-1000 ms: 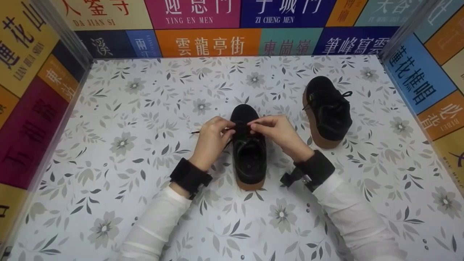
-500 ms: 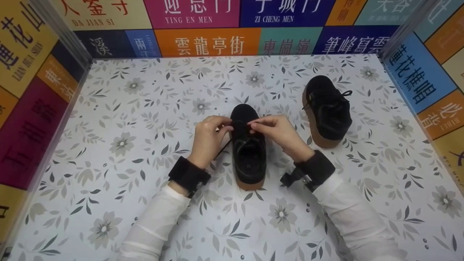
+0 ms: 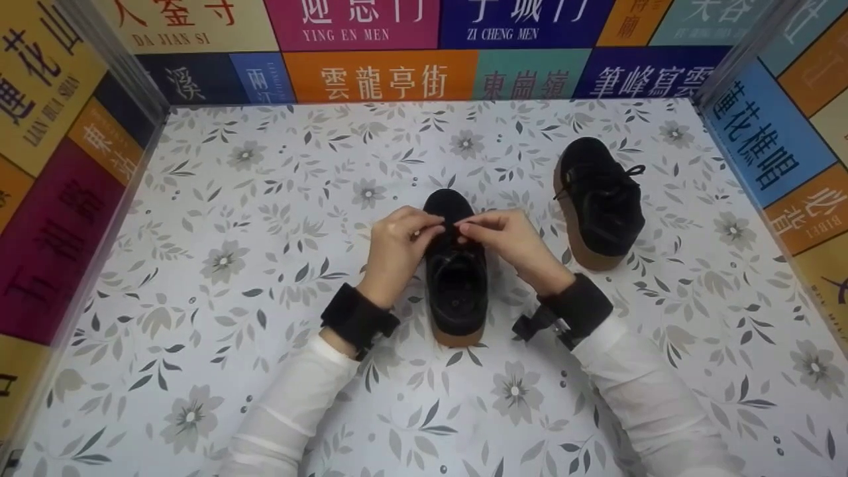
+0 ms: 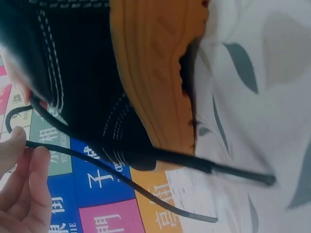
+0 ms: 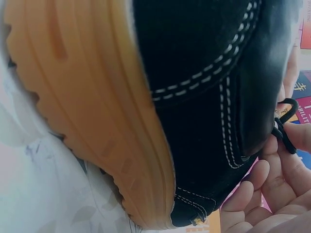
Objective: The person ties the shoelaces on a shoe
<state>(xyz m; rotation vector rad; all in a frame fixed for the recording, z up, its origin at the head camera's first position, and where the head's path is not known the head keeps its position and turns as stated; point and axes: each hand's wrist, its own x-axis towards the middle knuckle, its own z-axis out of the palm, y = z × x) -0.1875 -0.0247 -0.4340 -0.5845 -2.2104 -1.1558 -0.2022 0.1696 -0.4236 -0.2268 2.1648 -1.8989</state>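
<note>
A black lace-up shoe (image 3: 457,321) with a tan sole stands upright in the head view, toe pointing away. Over its lacing, my left hand (image 3: 397,255) comes from the left and my right hand (image 3: 513,245) from the right, fingertips close together. In the left wrist view, the thumb and fingers pinch a black shoelace (image 4: 116,175); its end trails past the toe, and a second lace end (image 4: 182,157) hangs beside it. The right wrist view has my right thumb and fingers pinching a small lace loop (image 5: 291,112) at the shoe's tongue. How the laces cross is partly hidden.
Another black shoe (image 3: 599,212) with a tan sole and a laced bow stands to the right, farther back. White floral-patterned covering (image 3: 192,344) lies beneath everything. Colourful panels with lettering (image 3: 381,78) wall in the back and both sides.
My left hand first shifted slightly left, then came back right over the shoe, closer to the right hand. The lace end left of that hand is out of sight. My right hand stayed put.
</note>
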